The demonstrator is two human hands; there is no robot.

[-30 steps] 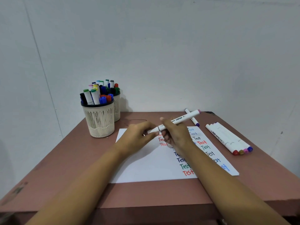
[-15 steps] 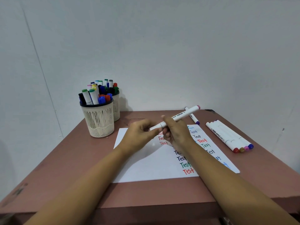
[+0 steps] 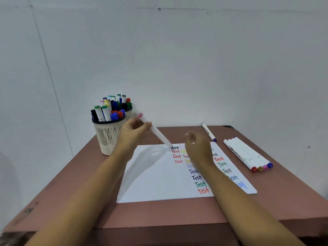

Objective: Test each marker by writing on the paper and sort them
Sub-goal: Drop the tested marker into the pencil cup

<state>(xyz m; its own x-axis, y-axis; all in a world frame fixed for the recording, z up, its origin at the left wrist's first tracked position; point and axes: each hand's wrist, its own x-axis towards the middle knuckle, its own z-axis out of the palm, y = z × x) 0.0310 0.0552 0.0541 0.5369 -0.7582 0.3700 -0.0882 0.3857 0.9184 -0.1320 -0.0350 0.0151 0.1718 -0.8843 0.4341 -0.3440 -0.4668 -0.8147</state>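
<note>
Gripping the pink-ended white marker (image 3: 158,134) alone, the left hand (image 3: 134,130) has its fingers curled round the upper barrel. Half a second ago both hands held this marker level over the paper with the pink end toward the right. It now slants the other way: the pink end is up beside the mesh pen cup (image 3: 108,137), and the lower end is down at the far edge of the paper (image 3: 159,178), by the topmost "Test". The right hand (image 3: 198,150) has let go and hovers over the written columns, blurred, with its fingers loosely bent; whether it holds anything small cannot be told. The cup, full of capped markers, stands at the table's (image 3: 159,212) far left as before. The purple-tipped marker (image 3: 209,133) still lies alone beyond the paper. The row of four white markers (image 3: 246,155), side by side to the right of the sheet, has not moved.
</note>
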